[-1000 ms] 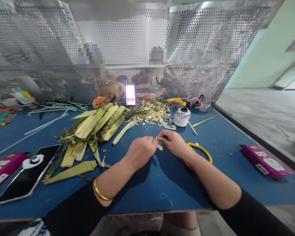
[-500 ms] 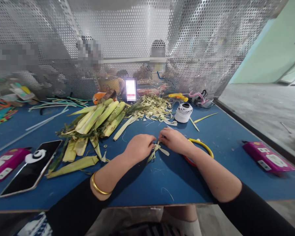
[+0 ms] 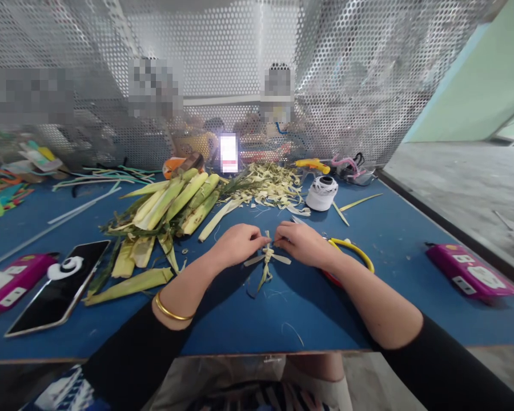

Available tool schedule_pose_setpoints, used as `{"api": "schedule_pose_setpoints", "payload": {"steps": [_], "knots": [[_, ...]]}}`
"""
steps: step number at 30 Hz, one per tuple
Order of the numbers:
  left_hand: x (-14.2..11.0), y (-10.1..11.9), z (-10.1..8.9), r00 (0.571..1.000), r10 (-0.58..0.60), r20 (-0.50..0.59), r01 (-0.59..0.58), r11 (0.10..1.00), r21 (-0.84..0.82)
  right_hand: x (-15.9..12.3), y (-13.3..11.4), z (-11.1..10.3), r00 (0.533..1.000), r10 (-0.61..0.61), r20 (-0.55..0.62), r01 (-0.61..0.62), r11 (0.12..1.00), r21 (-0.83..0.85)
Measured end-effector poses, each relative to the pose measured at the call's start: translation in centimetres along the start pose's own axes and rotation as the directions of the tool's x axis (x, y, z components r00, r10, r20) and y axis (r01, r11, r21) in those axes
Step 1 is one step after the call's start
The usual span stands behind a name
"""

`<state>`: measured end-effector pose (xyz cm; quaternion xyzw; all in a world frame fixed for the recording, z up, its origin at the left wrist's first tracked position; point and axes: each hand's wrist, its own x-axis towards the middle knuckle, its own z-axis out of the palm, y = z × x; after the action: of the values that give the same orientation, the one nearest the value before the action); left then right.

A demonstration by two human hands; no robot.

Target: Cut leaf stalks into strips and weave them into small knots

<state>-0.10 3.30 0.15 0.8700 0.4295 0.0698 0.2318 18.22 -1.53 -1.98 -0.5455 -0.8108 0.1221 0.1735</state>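
Observation:
A small figure of knotted corn husk strips [image 3: 267,258], with a narrow braided body and side strips spread like wings, lies between my hands on the blue table. My left hand [image 3: 239,244] is closed, its thumb and finger pinching at the figure's upper end. From the other side, my right hand [image 3: 300,244] comes close to the same end with fingers pinched; whatever is between them is too small to make out. Scissors with yellow and red handles [image 3: 354,251] lie under my right wrist, partly hidden, blade tip beyond the hand.
A pile of corn husks [image 3: 171,200] lies left, with husk scraps [image 3: 272,185] behind. A white spool [image 3: 322,193] and yellow tool [image 3: 312,165] stand back right. A phone [image 3: 60,285] and magenta boxes [image 3: 471,269] flank me. A perforated metal screen [image 3: 240,51] borders the table's back.
The husk figure now lies more exposed, both wing strips and its body showing. My left hand has shifted slightly up and left, and the fingertips of both hands have changed position around its upper end.

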Motion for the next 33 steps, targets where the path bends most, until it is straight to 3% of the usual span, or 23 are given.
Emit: {"api": "schedule_pose_setpoints", "payload": {"steps": [5, 12, 18, 24, 30, 33], "knots": [[0.4, -0.2, 0.7, 0.998, -0.034, -0.044, 0.036, 0.998, 0.051, -0.1, -0.1, 0.0, 0.998, -0.062, -0.027, 0.061, 0.997, -0.039], [0.7, -0.8, 1.1, 1.000, -0.024, -0.017, 0.025, 0.998, 0.065, -0.3, -0.1, 0.3, 0.977, -0.212, -0.014, 0.211, 0.976, -0.049], [0.7, -0.6, 1.2, 0.999, -0.032, -0.023, 0.033, 0.996, 0.086, -0.4, -0.3, 0.2, 0.979, -0.198, -0.039, 0.190, 0.968, -0.165], [0.9, -0.5, 1.4, 0.999, -0.021, -0.039, 0.024, 0.996, 0.084, -0.4, -0.3, 0.3, 0.956, -0.290, -0.039, 0.288, 0.956, -0.056], [0.7, -0.7, 0.8, 1.000, -0.013, 0.002, 0.013, 1.000, -0.021, -0.4, -0.4, 0.3, 0.962, -0.271, 0.022, 0.270, 0.962, 0.026], [0.5, -1.1, 0.3, 0.997, 0.000, 0.077, 0.008, 0.994, -0.112, -0.4, -0.5, 0.3, 0.965, -0.258, 0.052, 0.256, 0.966, 0.040]]}}
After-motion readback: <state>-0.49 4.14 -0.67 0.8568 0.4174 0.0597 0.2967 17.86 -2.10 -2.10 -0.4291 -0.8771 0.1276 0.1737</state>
